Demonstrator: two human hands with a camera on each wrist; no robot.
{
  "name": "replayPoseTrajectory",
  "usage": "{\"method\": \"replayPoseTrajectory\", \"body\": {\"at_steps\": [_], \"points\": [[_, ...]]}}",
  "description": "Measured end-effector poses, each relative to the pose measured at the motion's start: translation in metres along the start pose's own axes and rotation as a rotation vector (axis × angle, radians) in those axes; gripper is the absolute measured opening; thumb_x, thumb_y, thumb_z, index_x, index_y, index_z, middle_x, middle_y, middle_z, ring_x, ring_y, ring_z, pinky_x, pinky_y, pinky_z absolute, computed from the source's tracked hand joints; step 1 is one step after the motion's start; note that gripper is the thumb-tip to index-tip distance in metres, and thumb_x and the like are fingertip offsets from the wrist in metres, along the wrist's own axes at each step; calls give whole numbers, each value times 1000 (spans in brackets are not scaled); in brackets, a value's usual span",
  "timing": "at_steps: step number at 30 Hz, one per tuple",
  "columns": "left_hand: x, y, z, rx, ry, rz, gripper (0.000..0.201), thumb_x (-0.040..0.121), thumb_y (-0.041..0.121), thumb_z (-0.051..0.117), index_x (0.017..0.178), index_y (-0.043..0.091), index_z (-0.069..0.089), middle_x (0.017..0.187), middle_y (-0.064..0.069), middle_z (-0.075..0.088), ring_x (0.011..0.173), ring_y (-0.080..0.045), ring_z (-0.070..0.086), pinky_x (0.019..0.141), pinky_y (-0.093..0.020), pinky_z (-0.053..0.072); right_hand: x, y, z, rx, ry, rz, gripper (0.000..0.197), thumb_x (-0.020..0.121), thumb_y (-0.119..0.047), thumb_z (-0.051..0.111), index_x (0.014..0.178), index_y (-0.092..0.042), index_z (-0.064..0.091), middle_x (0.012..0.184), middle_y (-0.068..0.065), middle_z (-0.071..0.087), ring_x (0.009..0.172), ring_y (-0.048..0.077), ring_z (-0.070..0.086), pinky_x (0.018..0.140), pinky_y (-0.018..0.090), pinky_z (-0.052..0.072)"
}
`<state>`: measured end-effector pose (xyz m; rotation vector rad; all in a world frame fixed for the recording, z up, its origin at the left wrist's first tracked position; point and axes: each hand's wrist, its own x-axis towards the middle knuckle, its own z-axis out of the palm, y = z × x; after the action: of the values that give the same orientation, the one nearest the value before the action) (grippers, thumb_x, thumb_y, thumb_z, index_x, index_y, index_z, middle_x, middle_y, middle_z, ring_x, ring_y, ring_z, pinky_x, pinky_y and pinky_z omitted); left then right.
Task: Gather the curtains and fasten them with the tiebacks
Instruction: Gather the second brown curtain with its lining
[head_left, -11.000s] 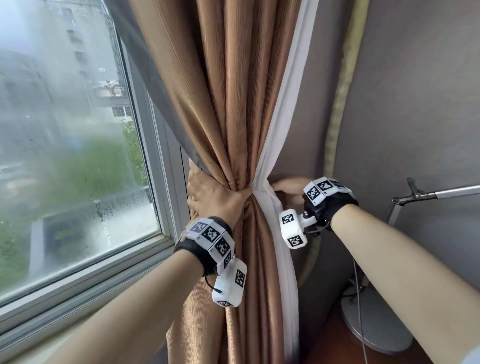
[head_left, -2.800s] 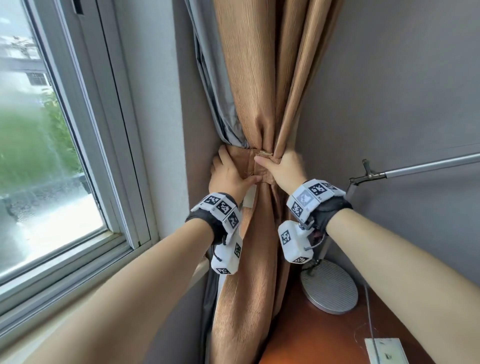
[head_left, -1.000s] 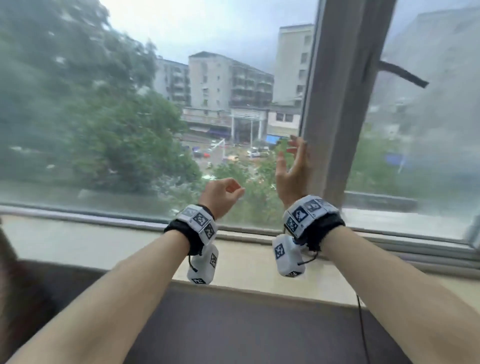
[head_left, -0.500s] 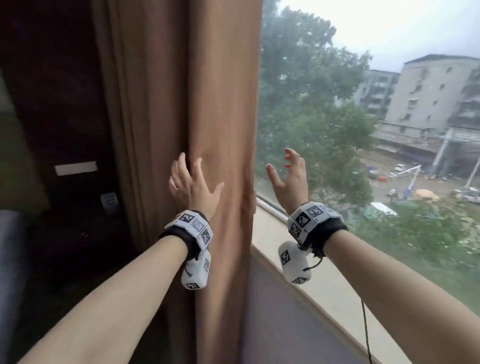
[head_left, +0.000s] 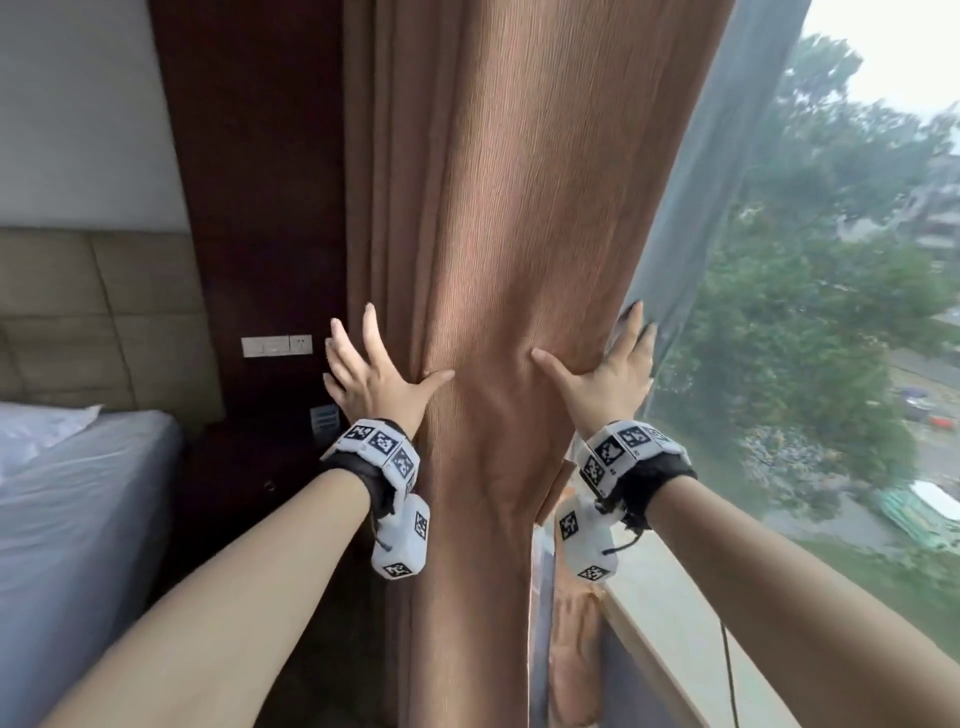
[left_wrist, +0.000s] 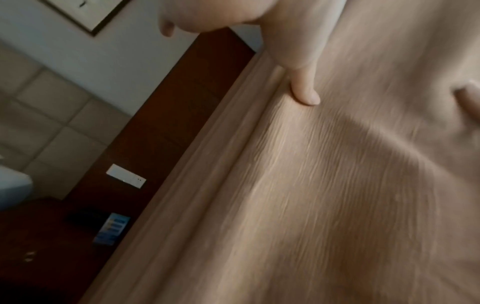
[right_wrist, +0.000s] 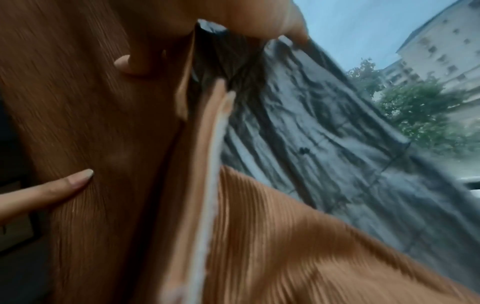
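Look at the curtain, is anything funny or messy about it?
A little. The ribbed brown fabric curtain hangs loose, with no tieback showing. Its grey lining is creased and peeks out on the window side, where the right hand presses. The left hand presses the other side.

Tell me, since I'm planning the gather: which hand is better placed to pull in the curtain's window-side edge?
Right. The right hand sits at the curtain's window edge; the left hand presses the room side.
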<state>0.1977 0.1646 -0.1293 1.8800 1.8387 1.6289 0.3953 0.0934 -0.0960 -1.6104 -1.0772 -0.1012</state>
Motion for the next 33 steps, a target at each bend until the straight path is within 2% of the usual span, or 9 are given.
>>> {"method": "replayPoseTrajectory", "body": {"at_steps": [3,8,12,15,19,22,27,29,33], "points": [[52,-25,32,-70,-26,-47,119,56,67,74,149,28,9,157,-15,7,143,-34,12,113,-56,18,25,-8,53,24,8,4,125,55,-66,73,147,-32,-5,158,7,-1,146,25,5,115,58,9],[132,-58,83,-185,-90,-18,119,54,70,72,149,32,10,155,-14,12,143,-32,14,113,-51,18,67,-23,135,115,71,-46,125,53,-64,75,148,-29,1,156,6,9,144,24,14,117,49,18],[212,-85,112,-265,-166,-21,123,52,68,74,149,32,7,156,-14,12,144,-31,14,114,-52,19,105,-43,203,122,107,-40,124,57,-54,80,148,-16,5,155,9,12,144,23,13,119,44,14],[264,-105,130,-288,-194,30,122,54,67,75,149,32,6,156,-13,11,144,-30,13,114,-52,18,131,-55,247,125,141,-14,123,58,-52,80,148,-16,4,155,9,10,144,22,11,120,42,13],[311,-129,152,-329,-224,17,121,56,65,75,150,31,6,157,-15,10,145,-29,11,116,-49,15,158,-64,296,136,159,-16,121,60,-47,81,148,-15,4,155,10,10,144,22,10,120,38,10],[350,-149,175,-349,-240,0,121,57,65,75,149,31,5,157,-15,10,145,-29,10,117,-48,13,183,-68,339,134,169,-19,119,62,-46,80,148,-14,4,155,10,10,144,22,10,119,35,10],[411,-181,223,-366,-256,14,118,59,66,73,149,31,6,156,-15,13,145,-28,12,117,-48,15,233,-64,415,114,168,-42,110,69,-46,76,147,-9,7,153,16,14,143,28,15,119,42,13],[438,-192,247,-364,-256,32,116,59,66,73,149,30,8,155,-16,13,145,-29,12,116,-48,15,260,-61,448,103,177,-63,102,75,-43,71,147,-6,9,153,18,15,142,31,16,119,42,13],[499,-209,290,-341,-182,93,116,56,68,73,148,27,15,155,-15,15,144,-30,16,115,-49,20,318,-58,513,117,169,-94,92,82,-37,65,147,-3,8,154,17,14,143,32,15,119,39,11]]}}
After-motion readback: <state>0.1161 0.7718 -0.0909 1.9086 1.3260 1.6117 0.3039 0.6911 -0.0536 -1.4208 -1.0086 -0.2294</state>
